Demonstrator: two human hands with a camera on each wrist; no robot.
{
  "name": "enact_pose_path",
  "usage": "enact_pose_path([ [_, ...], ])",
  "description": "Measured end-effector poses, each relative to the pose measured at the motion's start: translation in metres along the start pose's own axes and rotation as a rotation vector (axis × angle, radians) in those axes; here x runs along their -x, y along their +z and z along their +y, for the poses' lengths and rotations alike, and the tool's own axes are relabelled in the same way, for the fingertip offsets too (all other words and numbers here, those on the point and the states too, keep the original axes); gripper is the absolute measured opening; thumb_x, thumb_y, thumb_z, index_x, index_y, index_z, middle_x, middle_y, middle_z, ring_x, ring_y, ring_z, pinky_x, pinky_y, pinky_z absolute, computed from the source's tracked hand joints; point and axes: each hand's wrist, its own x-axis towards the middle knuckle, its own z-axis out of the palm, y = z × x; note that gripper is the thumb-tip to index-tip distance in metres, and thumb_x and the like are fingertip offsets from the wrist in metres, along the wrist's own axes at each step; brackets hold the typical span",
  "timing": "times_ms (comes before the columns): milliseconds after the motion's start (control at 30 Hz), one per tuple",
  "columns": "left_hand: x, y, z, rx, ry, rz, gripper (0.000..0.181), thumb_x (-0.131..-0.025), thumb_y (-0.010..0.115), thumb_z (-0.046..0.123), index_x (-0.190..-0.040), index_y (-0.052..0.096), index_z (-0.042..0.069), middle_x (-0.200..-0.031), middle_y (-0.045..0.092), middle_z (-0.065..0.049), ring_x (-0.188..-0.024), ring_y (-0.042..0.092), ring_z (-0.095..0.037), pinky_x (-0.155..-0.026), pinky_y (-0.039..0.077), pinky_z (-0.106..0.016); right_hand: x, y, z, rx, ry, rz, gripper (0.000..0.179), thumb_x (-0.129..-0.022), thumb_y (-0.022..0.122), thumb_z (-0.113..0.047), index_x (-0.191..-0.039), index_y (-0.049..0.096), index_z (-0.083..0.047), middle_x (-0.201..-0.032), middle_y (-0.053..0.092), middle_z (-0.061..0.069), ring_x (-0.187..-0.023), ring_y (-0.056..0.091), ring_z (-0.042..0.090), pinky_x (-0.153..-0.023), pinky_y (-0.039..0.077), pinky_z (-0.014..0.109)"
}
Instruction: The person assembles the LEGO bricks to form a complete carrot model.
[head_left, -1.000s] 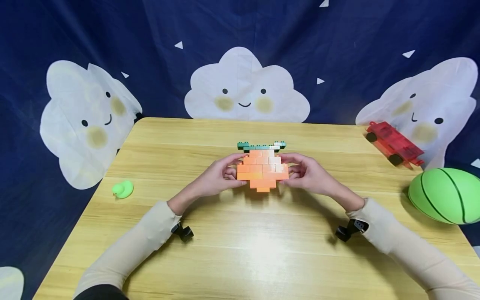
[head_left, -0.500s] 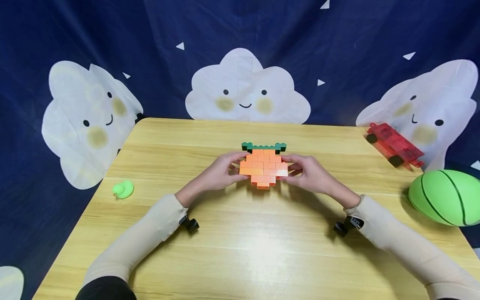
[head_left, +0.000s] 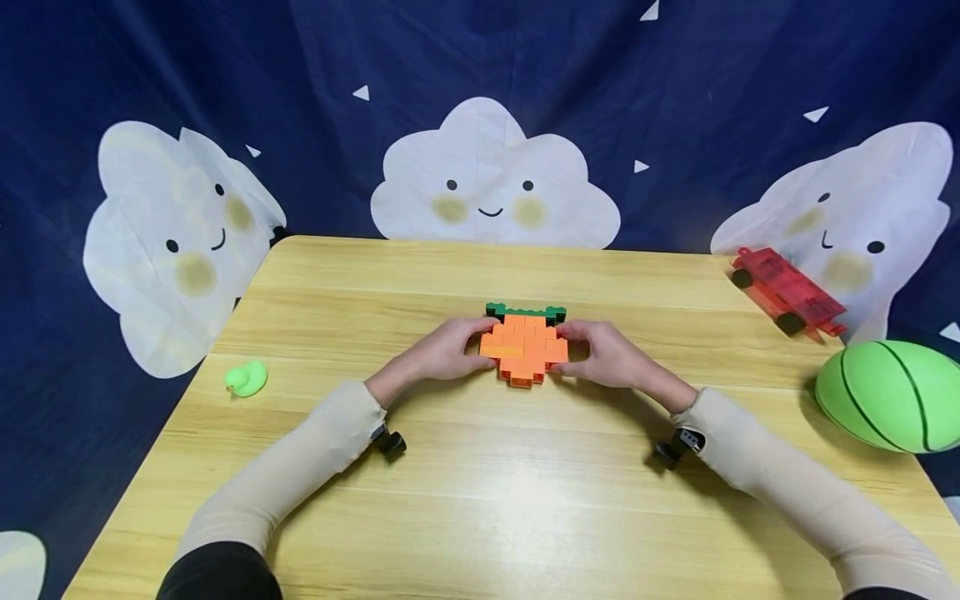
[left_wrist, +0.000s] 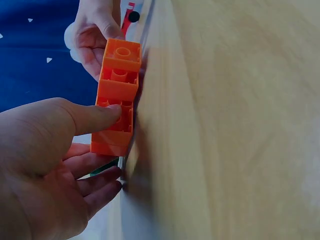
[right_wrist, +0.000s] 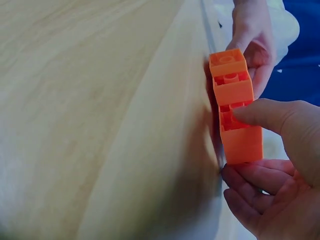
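Observation:
Between both hands is a carrot-shaped toy brick build (head_left: 523,343), with stepped orange bricks and a row of green bricks along its far end. My left hand (head_left: 452,348) pinches its left side, and my right hand (head_left: 600,354) pinches the right side. In the left wrist view the thumb (left_wrist: 100,116) presses the hollow underside of an orange brick (left_wrist: 120,85), the other fingers on the opposite side. The right wrist view has the right thumb (right_wrist: 265,114) on a like spot of the orange bricks (right_wrist: 235,90). The build lies nearly flat, close over the table.
On the wooden table (head_left: 480,500), a small green toy duck (head_left: 246,379) sits at the left. A see-through red toy car (head_left: 787,290) stands at the back right, with a green ball (head_left: 888,396) near the right edge. A dark cloud-print curtain (head_left: 315,125) hangs behind.
Both hands have lowered the brick build toward the table. It has tipped from a more upright stance to lying flatter, its green end going down and its orange front turning upward.

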Motion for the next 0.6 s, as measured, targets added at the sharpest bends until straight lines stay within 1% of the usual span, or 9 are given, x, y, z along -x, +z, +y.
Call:
enact_pose_path([
  [167, -0.001, 0.000, 0.000, -0.046, -0.018, -0.015, 0.071, -0.097, 0.072, 0.026, -0.157, 0.040, 0.007, -0.154, 0.053, -0.013, -0.146, 0.048, -0.029, -0.121, 0.039, -0.043, -0.001, 0.003, 0.001, 0.027, 0.000, 0.002, 0.067, -0.086, 0.083, -0.019, -0.142, 0.055, 0.007, -0.139, 0.063, 0.025, -0.130, 0.061, 0.040, -0.109, 0.051, 0.053],
  [267, -0.001, 0.000, -0.001, -0.066, -0.013, -0.027, 0.073, -0.098, 0.072, 0.027, -0.159, 0.037, 0.006, -0.155, 0.052, -0.014, -0.146, 0.048, -0.030, -0.121, 0.040, -0.044, -0.001, 0.004, 0.001, 0.053, -0.008, 0.004, 0.067, -0.087, 0.083, -0.018, -0.143, 0.055, 0.006, -0.139, 0.064, 0.024, -0.129, 0.062, 0.038, -0.107, 0.052, 0.052],
  [400, 0.003, -0.003, -0.004, -0.073, -0.025, -0.048, 0.079, -0.097, 0.072, 0.033, -0.160, 0.033, 0.007, -0.157, 0.050, -0.014, -0.148, 0.045, -0.030, -0.123, 0.037, -0.044, 0.002, 0.000, -0.003, 0.111, -0.043, -0.021, 0.068, -0.089, 0.082, -0.020, -0.144, 0.053, 0.006, -0.138, 0.065, 0.023, -0.127, 0.063, 0.037, -0.106, 0.052, 0.052],
  [467, 0.009, -0.009, -0.003, -0.084, -0.035, -0.061, 0.081, -0.096, 0.072, 0.038, -0.160, 0.033, 0.007, -0.157, 0.050, -0.014, -0.147, 0.046, -0.032, -0.123, 0.037, -0.046, 0.007, -0.006, -0.005, 0.139, -0.058, -0.032, 0.066, -0.090, 0.081, -0.023, -0.143, 0.055, 0.005, -0.137, 0.065, 0.023, -0.126, 0.064, 0.038, -0.106, 0.052, 0.053],
  [500, 0.013, -0.014, -0.002, -0.089, -0.040, -0.056, 0.080, -0.096, 0.071, 0.041, -0.160, 0.034, 0.008, -0.156, 0.051, -0.013, -0.146, 0.047, -0.032, -0.122, 0.037, -0.047, 0.009, -0.010, -0.006, 0.155, -0.066, -0.034, 0.065, -0.091, 0.080, -0.025, -0.143, 0.055, 0.005, -0.137, 0.065, 0.023, -0.127, 0.063, 0.039, -0.106, 0.052, 0.054],
  [533, 0.018, -0.020, -0.001, -0.088, -0.046, -0.044, 0.080, -0.096, 0.070, 0.043, -0.159, 0.035, 0.010, -0.156, 0.051, -0.013, -0.145, 0.048, -0.032, -0.122, 0.038, -0.048, 0.012, -0.015, -0.008, 0.171, -0.073, -0.032, 0.064, -0.092, 0.079, -0.027, -0.142, 0.056, 0.004, -0.138, 0.065, 0.022, -0.128, 0.062, 0.039, -0.107, 0.051, 0.055],
  [600, 0.026, -0.034, 0.002, -0.085, -0.046, 0.005, 0.076, -0.097, 0.068, 0.047, -0.159, 0.038, 0.015, -0.158, 0.049, -0.010, -0.146, 0.047, -0.031, -0.122, 0.037, -0.050, 0.018, -0.026, -0.009, 0.199, -0.108, -0.021, 0.062, -0.093, 0.077, -0.030, -0.142, 0.057, 0.002, -0.141, 0.064, 0.021, -0.131, 0.061, 0.039, -0.110, 0.049, 0.055],
])
